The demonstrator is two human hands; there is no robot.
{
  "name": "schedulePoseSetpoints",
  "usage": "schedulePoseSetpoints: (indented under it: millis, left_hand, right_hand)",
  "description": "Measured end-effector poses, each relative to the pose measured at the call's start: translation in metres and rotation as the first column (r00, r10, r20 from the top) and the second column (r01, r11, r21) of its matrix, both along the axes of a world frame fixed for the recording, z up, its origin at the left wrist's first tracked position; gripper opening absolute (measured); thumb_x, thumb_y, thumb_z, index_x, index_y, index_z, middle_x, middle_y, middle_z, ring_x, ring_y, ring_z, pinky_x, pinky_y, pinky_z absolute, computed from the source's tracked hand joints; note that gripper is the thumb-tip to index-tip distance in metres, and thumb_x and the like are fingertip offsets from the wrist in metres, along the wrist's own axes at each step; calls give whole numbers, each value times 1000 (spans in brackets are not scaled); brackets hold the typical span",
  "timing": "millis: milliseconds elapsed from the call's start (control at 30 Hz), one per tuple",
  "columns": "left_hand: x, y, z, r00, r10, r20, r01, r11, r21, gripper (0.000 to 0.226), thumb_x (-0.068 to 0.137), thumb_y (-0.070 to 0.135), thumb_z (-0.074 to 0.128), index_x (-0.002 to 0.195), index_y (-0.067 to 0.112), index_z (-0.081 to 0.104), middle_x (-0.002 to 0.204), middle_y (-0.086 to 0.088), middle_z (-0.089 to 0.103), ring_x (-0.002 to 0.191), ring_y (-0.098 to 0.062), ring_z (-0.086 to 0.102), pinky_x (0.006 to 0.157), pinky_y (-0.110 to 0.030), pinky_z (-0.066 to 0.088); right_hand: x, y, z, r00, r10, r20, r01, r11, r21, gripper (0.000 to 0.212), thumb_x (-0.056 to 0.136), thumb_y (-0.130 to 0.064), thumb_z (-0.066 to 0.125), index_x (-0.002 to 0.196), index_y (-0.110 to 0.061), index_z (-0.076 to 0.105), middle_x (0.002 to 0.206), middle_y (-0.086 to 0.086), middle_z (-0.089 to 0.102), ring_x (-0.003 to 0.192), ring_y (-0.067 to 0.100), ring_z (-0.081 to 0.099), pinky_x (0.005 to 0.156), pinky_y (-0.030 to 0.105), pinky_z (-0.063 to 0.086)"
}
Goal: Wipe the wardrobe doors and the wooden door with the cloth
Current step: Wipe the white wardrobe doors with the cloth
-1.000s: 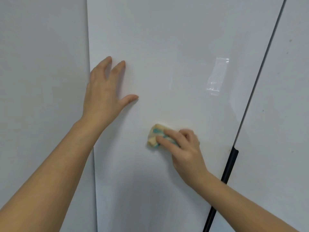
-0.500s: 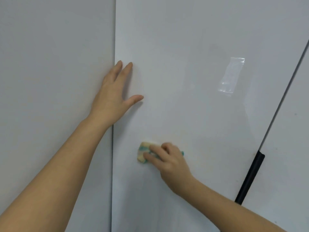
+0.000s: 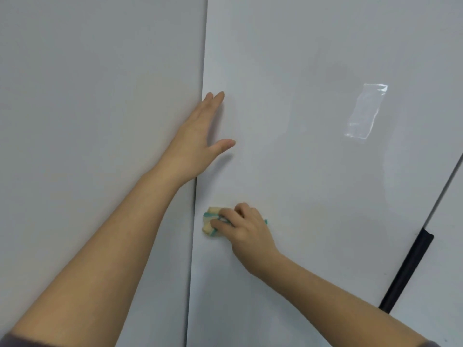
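A glossy white wardrobe door fills most of the view. My right hand grips a small bunched yellow and teal cloth and presses it against the door close to the door's left edge. Most of the cloth is hidden under my fingers. My left hand lies flat on the same door higher up, fingers straight, thumb spread, right along the left edge seam. No wooden door is in view.
Another white panel adjoins on the left. A strip of clear tape sticks to the door at upper right. A black bar handle runs along the door's right edge, with a further white door beyond it.
My right hand has slid the cloth leftwards and down across the door towards its left edge. The view has turned left, so the door's left seam now sits mid-frame. My left hand stays flat on the door.
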State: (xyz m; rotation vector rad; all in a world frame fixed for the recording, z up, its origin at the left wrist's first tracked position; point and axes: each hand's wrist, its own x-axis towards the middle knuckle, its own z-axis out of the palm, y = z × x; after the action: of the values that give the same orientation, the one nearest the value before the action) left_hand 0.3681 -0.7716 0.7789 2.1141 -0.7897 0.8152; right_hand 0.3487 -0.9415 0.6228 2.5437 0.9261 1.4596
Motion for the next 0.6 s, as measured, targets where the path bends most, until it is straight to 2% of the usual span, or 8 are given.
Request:
schedulePoseSetpoints:
  millis: [67, 167, 233, 300, 367, 467, 533, 600]
  left_hand:
    - [1, 0, 0, 1000, -6, 6, 6, 1000, -5, 81, 92, 28, 64, 155, 27, 14, 163, 5, 11, 148, -3, 8, 117, -18, 9]
    - [2, 0, 0, 1000, -16, 11, 17, 1000, -19, 80, 92, 27, 64, 155, 25, 15, 163, 4, 13, 148, -4, 10, 120, -22, 11]
    - [3, 1, -1, 1000, -17, 10, 17, 1000, -19, 80, 92, 27, 64, 155, 26, 14, 163, 5, 12, 148, -4, 9, 120, -22, 11]
    - [2, 1, -1, 1000, -12, 12, 12, 1000, -9, 80, 93, 28, 63, 155, 26, 14, 163, 6, 11, 148, -3, 8, 118, -20, 9]
    - [2, 1, -1, 1000, -10, 23, 10, 1000, -4, 79, 93, 28, 63, 155, 26, 14, 163, 5, 11, 148, -4, 8, 118, -19, 9]
    - [3, 0, -3, 999, -1, 41, 1, 1000, -7, 78, 93, 27, 63, 155, 24, 15, 163, 3, 12, 149, -5, 9, 117, -17, 8]
    - [3, 0, -3, 999, 1, 53, -1, 1000, -7, 78, 93, 27, 62, 155, 23, 15, 163, 3, 12, 149, -6, 9, 118, -17, 9]
    - [2, 1, -4, 999, 7, 53, -7, 1000, -1, 78, 94, 27, 62, 155, 24, 15, 163, 3, 12, 149, -6, 10, 117, -17, 9]
  right_hand:
    - [6, 6, 34, 998, -8, 59, 4, 998, 66, 38, 86, 0, 42, 97, -17, 74, 99, 1, 69, 76, 24, 41, 64, 30, 29]
    - [17, 19, 60, 989, -32, 142, 7, 984, 177, 45, 91, 7, 34, 100, -14, 73, 109, 2, 69, 73, 26, 45, 60, 32, 35]
    - [20, 26, 32, 991, -11, 135, -7, 991, 135, 45, 96, 4, 31, 100, -13, 73, 111, 3, 69, 74, 24, 44, 60, 32, 36]
    - [16, 26, -1, 996, 10, 83, -10, 1000, 0, 32, 91, 1, 45, 100, -14, 72, 106, 3, 68, 78, 24, 43, 61, 34, 39]
    - [17, 24, -1, 999, 32, 40, -29, 997, -66, 32, 85, -1, 48, 99, -15, 72, 104, 2, 67, 80, 23, 42, 63, 34, 38]
    - [23, 29, 38, 998, 6, 67, -9, 999, 36, 34, 89, -2, 44, 98, -16, 73, 106, 0, 69, 77, 23, 43, 63, 31, 29]
    - [24, 32, 38, 996, -17, 92, 9, 996, 88, 34, 90, -1, 44, 100, -16, 73, 105, 1, 69, 76, 24, 43, 63, 31, 29]
    - [15, 23, 6, 998, -12, 61, 12, 1000, 10, 27, 89, -2, 50, 100, -15, 71, 106, 3, 68, 78, 24, 44, 63, 33, 37]
